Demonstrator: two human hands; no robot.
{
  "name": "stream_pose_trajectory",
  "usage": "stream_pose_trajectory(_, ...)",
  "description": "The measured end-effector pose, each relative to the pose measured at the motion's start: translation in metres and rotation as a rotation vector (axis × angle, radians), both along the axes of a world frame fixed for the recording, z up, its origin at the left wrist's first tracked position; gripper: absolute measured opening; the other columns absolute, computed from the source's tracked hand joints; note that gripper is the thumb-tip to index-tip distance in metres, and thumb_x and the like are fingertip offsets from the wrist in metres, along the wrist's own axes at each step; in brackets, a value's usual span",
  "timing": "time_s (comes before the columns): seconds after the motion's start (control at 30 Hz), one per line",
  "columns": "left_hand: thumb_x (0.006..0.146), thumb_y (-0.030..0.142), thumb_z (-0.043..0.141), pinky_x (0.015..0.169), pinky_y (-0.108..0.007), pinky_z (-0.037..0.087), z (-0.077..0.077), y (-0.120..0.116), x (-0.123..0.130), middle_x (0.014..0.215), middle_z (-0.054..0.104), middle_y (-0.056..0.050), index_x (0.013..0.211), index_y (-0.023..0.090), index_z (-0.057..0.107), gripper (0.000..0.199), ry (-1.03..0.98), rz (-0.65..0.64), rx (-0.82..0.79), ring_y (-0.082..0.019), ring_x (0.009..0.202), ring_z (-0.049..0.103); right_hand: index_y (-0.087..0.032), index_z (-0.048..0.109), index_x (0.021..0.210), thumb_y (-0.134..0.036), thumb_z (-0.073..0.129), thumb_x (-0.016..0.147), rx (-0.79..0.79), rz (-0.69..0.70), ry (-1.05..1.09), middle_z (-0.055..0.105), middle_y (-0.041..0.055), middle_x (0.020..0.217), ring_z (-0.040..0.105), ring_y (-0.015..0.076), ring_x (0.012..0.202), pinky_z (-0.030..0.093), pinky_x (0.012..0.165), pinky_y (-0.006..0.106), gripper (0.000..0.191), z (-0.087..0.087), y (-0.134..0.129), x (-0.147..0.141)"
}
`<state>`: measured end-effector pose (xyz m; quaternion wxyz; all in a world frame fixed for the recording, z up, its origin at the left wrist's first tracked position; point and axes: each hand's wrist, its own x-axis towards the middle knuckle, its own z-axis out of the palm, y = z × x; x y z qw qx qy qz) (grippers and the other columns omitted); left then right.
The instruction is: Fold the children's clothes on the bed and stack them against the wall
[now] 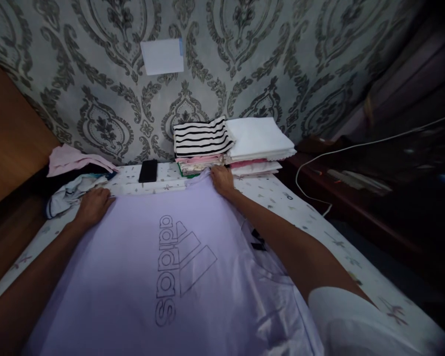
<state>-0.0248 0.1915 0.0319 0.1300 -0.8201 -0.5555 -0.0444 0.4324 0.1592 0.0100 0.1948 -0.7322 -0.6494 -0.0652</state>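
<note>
A lavender T-shirt [137, 257] with a dark outlined logo lies spread before me, its lettering running sideways. At its far left corner, my left hand [95, 205] has its fingers closed on the fabric edge. My right hand [222, 180] pinches the shirt's far right part, close to the folded piles. A striped black-and-white folded garment [202, 138] tops one pile just behind that hand. Beside it stands a pile topped with white folded cloth [259, 138]. The shirt's near right side is rumpled, with a black mark partly behind my right forearm.
A black phone [148, 171] lies on the patterned white sheet [292, 210] near the wall. Loose clothes, among them a pink garment [79, 160], lie at the far left. A white cable [341, 149] hangs on the right. Wooden furniture [11, 133] borders the left.
</note>
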Motion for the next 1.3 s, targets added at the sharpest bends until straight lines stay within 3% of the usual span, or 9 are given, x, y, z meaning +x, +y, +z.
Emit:
stream_pose_trajectory(0.13,0.094,0.021,0.036,0.101,-0.060,0.039,-0.005,-0.025,0.016,0.130,0.058,-0.025,0.113,0.011,0.061,0.033,0.022,0.026,0.118,-0.039,0.123,0.054,-0.015,0.065,0.108,-0.013,0.041,0.094,0.001,-0.040,0.025,0.069,0.0139,0.118,0.057,0.0274,0.109,0.040,0.096,0.039,0.027,0.003,-0.001,-0.002)
stream_pose_trajectory(0.23,0.096,0.026,0.037,0.108,-0.053,0.039,-0.019,-0.059,0.036,0.141,0.054,-0.022,0.126,0.013,0.057,0.038,-0.091,-0.174,0.035,-0.034,0.130,0.051,-0.014,0.061,0.121,-0.015,0.038,0.095,0.064,-0.032,0.061,0.066,0.0159,0.124,0.057,0.0289,0.113,0.042,0.097,0.041,0.034,0.003,-0.020,-0.015)
stream_pose_trajectory(0.37,0.100,0.046,0.035,0.118,-0.049,0.030,-0.040,-0.094,0.049,0.157,0.042,-0.009,0.145,0.026,0.045,0.050,-0.214,-0.369,-0.194,-0.025,0.143,0.040,-0.016,0.054,0.135,-0.028,0.038,0.098,0.105,0.350,0.067,0.057,0.0148,0.140,0.052,0.0269,0.129,0.042,0.108,0.042,0.042,-0.015,-0.073,-0.029)
stream_pose_trajectory(0.47,0.101,0.052,0.030,0.121,-0.052,0.023,-0.041,-0.085,0.026,0.162,0.035,-0.007,0.151,0.027,0.039,0.057,-0.182,-0.262,-0.288,-0.025,0.149,0.031,-0.019,0.047,0.145,-0.046,0.039,0.099,-0.038,0.485,-0.027,0.048,0.0128,0.152,0.044,0.0268,0.140,0.038,0.114,0.044,0.053,-0.034,-0.109,-0.013)
stream_pose_trajectory(0.6,0.099,0.048,0.027,0.118,-0.057,0.025,-0.031,-0.047,-0.025,0.162,0.033,-0.010,0.151,0.022,0.041,0.059,-0.173,0.004,-0.287,-0.028,0.150,0.028,-0.015,0.048,0.144,-0.047,0.032,0.101,-0.177,0.217,-0.102,0.046,0.0164,0.153,0.040,0.0298,0.143,0.037,0.115,0.049,0.056,-0.039,-0.123,0.031)
stream_pose_trajectory(0.73,0.097,0.048,0.031,0.116,-0.060,0.025,-0.031,-0.027,-0.046,0.162,0.033,-0.011,0.148,0.021,0.043,0.060,-0.272,0.023,-0.275,-0.030,0.150,0.026,-0.012,0.048,0.143,-0.038,0.031,0.101,-0.199,0.122,-0.128,0.047,0.0178,0.152,0.043,0.0292,0.142,0.038,0.113,0.048,0.052,-0.030,-0.124,0.048)
stream_pose_trajectory(0.93,0.077,0.042,0.058,0.092,-0.040,0.048,-0.020,-0.018,-0.057,0.114,0.069,-0.015,0.109,0.015,0.066,0.042,-0.708,0.338,-0.126,-0.032,0.116,0.058,-0.012,0.058,0.130,-0.033,0.035,0.099,-0.105,0.121,-0.078,0.065,0.0181,0.128,0.063,0.0302,0.118,0.050,0.101,0.045,0.044,-0.032,-0.146,0.044)
stream_pose_trajectory(1.07,0.062,0.036,0.068,0.062,-0.029,0.044,-0.010,-0.010,-0.062,0.061,0.059,-0.001,0.067,0.020,0.060,0.019,-0.812,0.389,-0.173,-0.023,0.070,0.061,-0.014,0.062,0.125,-0.035,0.038,0.096,-0.050,0.091,-0.005,0.065,0.0158,0.131,0.061,0.0298,0.122,0.048,0.105,0.044,0.043,-0.041,-0.160,0.053)
stream_pose_trajectory(1.3,0.061,0.030,0.059,0.053,-0.024,0.040,-0.007,-0.004,-0.043,0.059,0.051,0.006,0.077,0.020,0.052,0.020,-1.017,0.306,-0.150,-0.014,0.055,0.052,-0.020,0.068,0.117,-0.037,0.039,0.093,0.021,0.077,0.070,0.070,0.0118,0.125,0.063,0.0296,0.120,0.050,0.103,0.047,0.041,-0.044,-0.162,0.058)
